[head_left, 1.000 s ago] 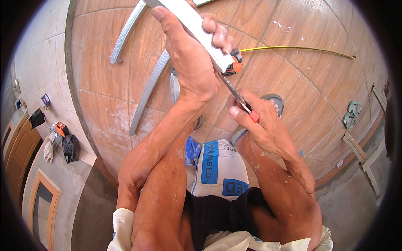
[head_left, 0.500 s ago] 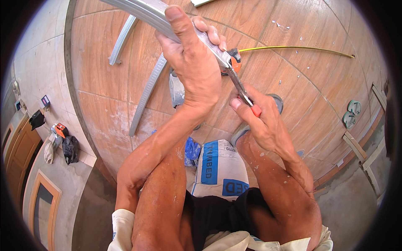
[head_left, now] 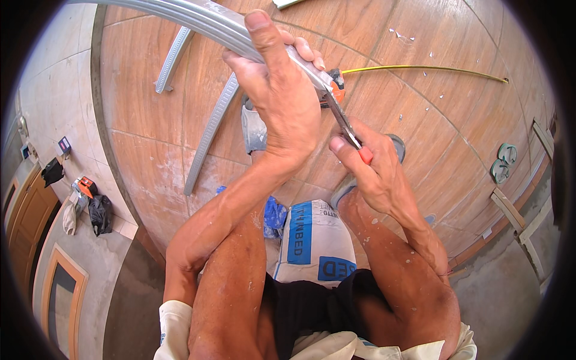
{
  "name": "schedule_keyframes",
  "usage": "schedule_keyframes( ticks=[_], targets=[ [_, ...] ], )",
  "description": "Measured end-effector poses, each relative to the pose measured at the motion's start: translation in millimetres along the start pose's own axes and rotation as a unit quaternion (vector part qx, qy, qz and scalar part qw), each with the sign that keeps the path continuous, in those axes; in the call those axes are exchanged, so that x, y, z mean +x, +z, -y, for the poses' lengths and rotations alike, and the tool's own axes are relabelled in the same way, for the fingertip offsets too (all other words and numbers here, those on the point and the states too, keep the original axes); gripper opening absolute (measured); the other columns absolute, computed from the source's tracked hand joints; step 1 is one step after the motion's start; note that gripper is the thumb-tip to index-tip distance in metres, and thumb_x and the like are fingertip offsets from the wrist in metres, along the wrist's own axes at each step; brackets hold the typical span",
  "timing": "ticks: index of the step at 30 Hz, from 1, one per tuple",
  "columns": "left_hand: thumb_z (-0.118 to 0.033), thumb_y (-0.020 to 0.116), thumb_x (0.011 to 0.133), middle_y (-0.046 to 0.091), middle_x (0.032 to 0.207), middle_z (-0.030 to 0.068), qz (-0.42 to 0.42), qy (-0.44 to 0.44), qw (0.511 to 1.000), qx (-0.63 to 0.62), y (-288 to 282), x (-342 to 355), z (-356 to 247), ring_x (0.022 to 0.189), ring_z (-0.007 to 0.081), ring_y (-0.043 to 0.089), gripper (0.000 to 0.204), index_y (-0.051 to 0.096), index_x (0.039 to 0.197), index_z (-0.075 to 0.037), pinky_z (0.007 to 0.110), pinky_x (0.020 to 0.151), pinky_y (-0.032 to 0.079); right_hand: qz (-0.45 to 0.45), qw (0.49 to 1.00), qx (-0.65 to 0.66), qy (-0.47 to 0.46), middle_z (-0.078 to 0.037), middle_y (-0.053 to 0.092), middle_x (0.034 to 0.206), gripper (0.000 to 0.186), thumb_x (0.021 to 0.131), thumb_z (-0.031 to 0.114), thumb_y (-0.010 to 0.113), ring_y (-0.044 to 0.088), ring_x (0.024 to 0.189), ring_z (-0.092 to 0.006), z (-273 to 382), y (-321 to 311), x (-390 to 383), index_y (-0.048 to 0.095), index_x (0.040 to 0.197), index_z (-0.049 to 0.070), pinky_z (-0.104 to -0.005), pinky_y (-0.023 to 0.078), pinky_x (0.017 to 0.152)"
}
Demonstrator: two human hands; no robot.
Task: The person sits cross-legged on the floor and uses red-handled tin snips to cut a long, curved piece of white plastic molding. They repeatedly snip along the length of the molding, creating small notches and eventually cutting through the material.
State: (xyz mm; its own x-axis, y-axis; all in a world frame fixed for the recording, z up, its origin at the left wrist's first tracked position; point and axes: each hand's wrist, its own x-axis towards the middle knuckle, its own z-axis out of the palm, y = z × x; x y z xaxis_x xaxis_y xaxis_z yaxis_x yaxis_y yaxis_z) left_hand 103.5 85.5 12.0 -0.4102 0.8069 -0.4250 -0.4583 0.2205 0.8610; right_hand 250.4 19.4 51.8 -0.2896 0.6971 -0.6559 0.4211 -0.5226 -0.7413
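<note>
My left hand (head_left: pixel 282 108) is wrapped round a long silvery metal channel (head_left: pixel 225 33), which reaches off toward the upper left with its cut end near the middle of the view. My right hand (head_left: pixel 375 174) holds metal snips (head_left: pixel 343 120) with red handles, their blades at that end of the channel. Just behind the end, an orange and black tape measure (head_left: pixel 338 91) lies on the floor, partly hidden, its yellow blade (head_left: pixel 426 69) stretched out to the right.
Two loose metal strips (head_left: pixel 210 138) lie on the wood-look tiles (head_left: pixel 432 144), with small scraps at upper right. A white-and-blue sack (head_left: pixel 318 234) and crumpled blue plastic (head_left: pixel 274 216) lie between my legs. Green slippers (head_left: pixel 504 162) are at the right, bags (head_left: pixel 101 213) at the left.
The channel has tilted toward a flatter slant, showing its silvery side. The snips have risen a little to its end, and my left hand has shifted right with the channel.
</note>
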Motion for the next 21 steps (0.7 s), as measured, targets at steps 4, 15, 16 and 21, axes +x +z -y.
schedule_keyframes(
  ticks=[4, 15, 16, 21],
  targets=[
    [-0.068, 0.058, 0.109, 0.052, 0.082, 0.0069, 0.001, 0.012, 1.000, -0.009, 1.6, 1.3, 2.4, 0.066, 0.0152, 0.059, 0.066, 0.033, 0.119, -0.007, 0.034, 0.061, 0.055, 0.002, 0.999, 0.021, 0.032, -0.021, 0.047, 0.071, 0.031, 0.103, 0.026, 0.069, 0.044, 0.068, -0.0334, 4.2, -0.3, -0.6, 0.061, 0.100, -0.004, -0.0453, 0.045, 0.068],
    [-0.064, 0.059, 0.110, 0.050, 0.099, 0.0067, 0.004, 0.020, 0.999, -0.037, -1.3, 3.2, 3.4, 0.075, 0.0147, 0.060, 0.062, 0.035, 0.120, -0.007, 0.035, 0.061, 0.056, 0.001, 0.998, 0.049, 0.029, -0.018, 0.046, 0.072, 0.033, 0.102, 0.028, 0.068, 0.044, 0.069, -0.0296, 4.5, 0.4, -0.8, 0.062, 0.103, -0.004, -0.0443, 0.044, 0.069],
    [-0.063, 0.059, 0.110, 0.050, 0.099, 0.0067, 0.006, 0.022, 0.999, -0.035, -1.6, 3.4, 3.0, 0.075, 0.0148, 0.060, 0.062, 0.035, 0.120, -0.007, 0.035, 0.061, 0.056, -0.002, 0.999, 0.037, 0.018, -0.018, 0.046, 0.072, 0.033, 0.102, 0.028, 0.068, 0.044, 0.069, -0.0300, 3.4, 0.6, 0.0, 0.062, 0.103, -0.004, -0.0443, 0.044, 0.069],
    [-0.064, 0.058, 0.110, 0.049, 0.098, 0.0072, 0.002, 0.011, 0.999, -0.037, 0.4, 2.9, 1.8, 0.075, 0.0146, 0.059, 0.063, 0.034, 0.120, -0.006, 0.035, 0.060, 0.056, -0.007, 1.000, 0.015, 0.002, -0.019, 0.046, 0.071, 0.031, 0.102, 0.026, 0.069, 0.044, 0.068, -0.0320, 2.5, -0.6, -0.6, 0.062, 0.103, -0.004, -0.0443, 0.045, 0.068]
  ],
)
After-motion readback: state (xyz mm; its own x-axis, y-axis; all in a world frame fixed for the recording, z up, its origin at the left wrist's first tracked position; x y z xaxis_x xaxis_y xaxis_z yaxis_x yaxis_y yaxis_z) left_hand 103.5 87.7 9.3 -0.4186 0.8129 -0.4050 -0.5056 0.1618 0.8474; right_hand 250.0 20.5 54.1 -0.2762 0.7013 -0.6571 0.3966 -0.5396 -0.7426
